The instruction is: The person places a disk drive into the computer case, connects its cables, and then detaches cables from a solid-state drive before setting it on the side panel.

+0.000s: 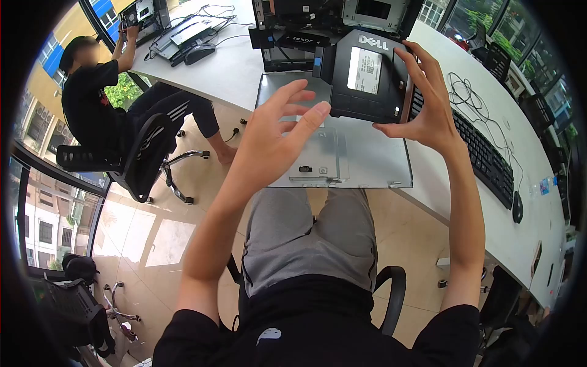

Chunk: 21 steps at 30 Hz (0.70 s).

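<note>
A black plastic Dell drive caddy (391,76) with a white label and a blue tab is tilted up over the desk. My right hand (431,101) grips its right side, fingers at the upper edge and thumb by the lower corner. My left hand (272,134) is open, its fingers apart and the thumb tip right by the caddy's lower left corner. Beneath both hands lies a flat metal computer side panel (379,165), with a small black piece (306,169) on it. Behind the caddy stands an open computer case (269,58), with a black part marked Lexar (302,40) in front.
A black keyboard (489,159), a mouse (518,208) and loose cables (468,98) lie on the right of the white desk (428,189). At the left, a seated person (92,98) handles another open computer (143,15). Near that person are another mouse (199,54) and metal parts (183,37).
</note>
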Available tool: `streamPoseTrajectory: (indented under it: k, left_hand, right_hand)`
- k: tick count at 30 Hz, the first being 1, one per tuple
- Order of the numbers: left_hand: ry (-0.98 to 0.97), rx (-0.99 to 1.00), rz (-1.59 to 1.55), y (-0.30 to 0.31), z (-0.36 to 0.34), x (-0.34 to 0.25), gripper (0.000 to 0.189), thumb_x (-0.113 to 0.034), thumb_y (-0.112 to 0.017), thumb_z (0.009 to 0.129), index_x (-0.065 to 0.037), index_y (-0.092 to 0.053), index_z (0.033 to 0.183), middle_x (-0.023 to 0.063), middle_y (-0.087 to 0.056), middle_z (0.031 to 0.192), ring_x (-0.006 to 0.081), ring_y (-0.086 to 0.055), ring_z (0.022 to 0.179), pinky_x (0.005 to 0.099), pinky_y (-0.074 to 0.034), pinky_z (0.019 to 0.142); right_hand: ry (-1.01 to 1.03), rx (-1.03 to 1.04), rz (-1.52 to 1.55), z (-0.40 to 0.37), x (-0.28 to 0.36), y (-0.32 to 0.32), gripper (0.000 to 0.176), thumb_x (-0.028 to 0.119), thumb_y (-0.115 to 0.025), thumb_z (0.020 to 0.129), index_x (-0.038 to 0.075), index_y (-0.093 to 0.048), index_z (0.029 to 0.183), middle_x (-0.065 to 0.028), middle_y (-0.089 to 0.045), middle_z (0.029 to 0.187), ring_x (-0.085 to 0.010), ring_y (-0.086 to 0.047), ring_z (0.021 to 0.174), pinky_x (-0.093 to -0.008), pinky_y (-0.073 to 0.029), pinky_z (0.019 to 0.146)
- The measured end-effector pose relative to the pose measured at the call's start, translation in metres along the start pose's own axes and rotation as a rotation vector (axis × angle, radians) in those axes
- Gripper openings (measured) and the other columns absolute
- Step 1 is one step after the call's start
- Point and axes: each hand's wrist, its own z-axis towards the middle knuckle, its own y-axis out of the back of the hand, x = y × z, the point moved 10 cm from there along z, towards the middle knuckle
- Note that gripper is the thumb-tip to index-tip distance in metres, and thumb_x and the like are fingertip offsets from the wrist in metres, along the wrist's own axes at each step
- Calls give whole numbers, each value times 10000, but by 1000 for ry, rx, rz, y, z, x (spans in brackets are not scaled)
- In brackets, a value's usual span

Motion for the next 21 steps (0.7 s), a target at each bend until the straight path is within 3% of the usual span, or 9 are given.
streamPoseTrajectory:
  k: [5, 11, 14, 16, 20, 21]
  left_hand:
    - [-30, -85, -139, -4, -16, -11, 640, -235, -690, 1082, 150, -458, 1538, 308, -609, 1472, 276, -664, 1295, 363, -603, 1009]
    - [-26, -340, -377, -8, -30, 12, 619, -194, -696, 1082, 165, -461, 1529, 297, -635, 1436, 241, -719, 1149, 349, -632, 951]
    - [-9, -343, -432, -18, -34, 25, 386, -157, -670, 1096, 136, -611, 1340, 188, -715, 1234, 167, -727, 1004, 332, -662, 889]
    - [-38, -294, -570, -23, -36, 32, 212, -140, -647, 1107, 69, -634, 1146, 99, -688, 1080, 127, -707, 937, 339, -681, 857]
    - [-57, -344, -606, -24, -42, 31, 251, -122, -619, 1119, -58, -550, 887, -6, -601, 908, 70, -661, 837, 382, -711, 828]
    - [-73, -352, -619, -24, -44, 32, 224, -122, -618, 1119, -45, -571, 914, -4, -607, 913, 76, -667, 840, 388, -711, 824]
  right_hand:
    - [57, -99, -40, 2, 23, 1, 1245, 376, -1021, 516, 197, -479, 1622, -193, -412, 1651, -438, -440, 1483, -558, -424, 1196]
    - [124, -109, -25, 3, 46, 7, 1223, 368, -1026, 516, 184, -498, 1604, -202, -399, 1654, -464, -429, 1481, -570, -430, 1197]
    - [168, -96, 0, 2, 59, 5, 1182, 372, -1021, 519, 173, -528, 1576, -199, -388, 1659, -469, -427, 1480, -578, -435, 1205]
    - [177, -94, 9, 3, 66, 2, 1193, 383, -1023, 515, 174, -522, 1578, -198, -385, 1662, -469, -420, 1489, -580, -436, 1205]
    - [150, -50, 33, 2, 64, -4, 1235, 400, -1030, 511, 187, -488, 1600, -205, -367, 1679, -474, -403, 1509, -576, -433, 1208]
    - [158, -66, 49, 1, 65, -2, 1253, 408, -1033, 512, 180, -473, 1610, -209, -355, 1688, -474, -401, 1513, -574, -429, 1210]
